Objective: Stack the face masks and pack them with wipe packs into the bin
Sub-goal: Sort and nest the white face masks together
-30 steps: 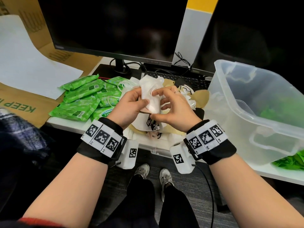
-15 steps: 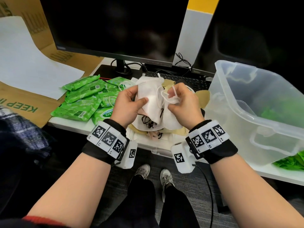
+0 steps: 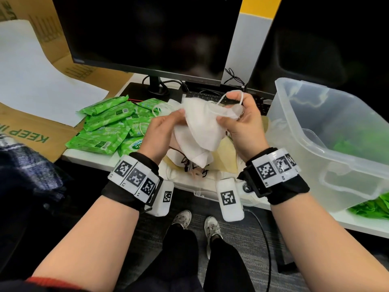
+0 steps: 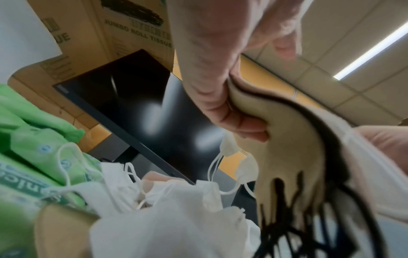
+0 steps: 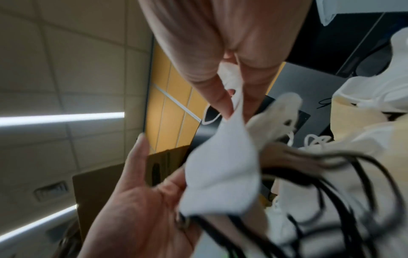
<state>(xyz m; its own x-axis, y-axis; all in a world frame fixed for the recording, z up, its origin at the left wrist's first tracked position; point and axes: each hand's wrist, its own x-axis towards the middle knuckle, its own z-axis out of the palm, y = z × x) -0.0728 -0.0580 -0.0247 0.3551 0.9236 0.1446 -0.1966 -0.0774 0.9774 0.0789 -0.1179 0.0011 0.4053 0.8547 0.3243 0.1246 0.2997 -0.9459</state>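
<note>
A: What are the hands doing over the desk?

B: Both are holding up a small stack of face masks (image 3: 200,131) in front of the monitor (image 3: 147,32). The left hand (image 3: 160,133) is gripping the stack's left side, thumb lying on top of the white mask and fingers curled beneath; the left wrist view is showing a beige mask with black ear loops (image 4: 287,157) under that thumb.

A: And the right hand?

B: The right hand (image 3: 244,121) is pinching the right corner of the top white mask between thumb and fingers, with a white ear loop (image 3: 231,98) arching over its fingertips.

A: Where is everything else sitting?

B: More masks (image 3: 212,178) are lying loose on the desk below the hands. The green wipe packs (image 3: 105,127) are piled on the desk to the left, near the left hand but apart from it. The clear bin (image 3: 328,131) is standing on the desk just to the right of the right hand, tilted, with something green showing through its wall; whether that is inside or behind it, I cannot tell
</note>
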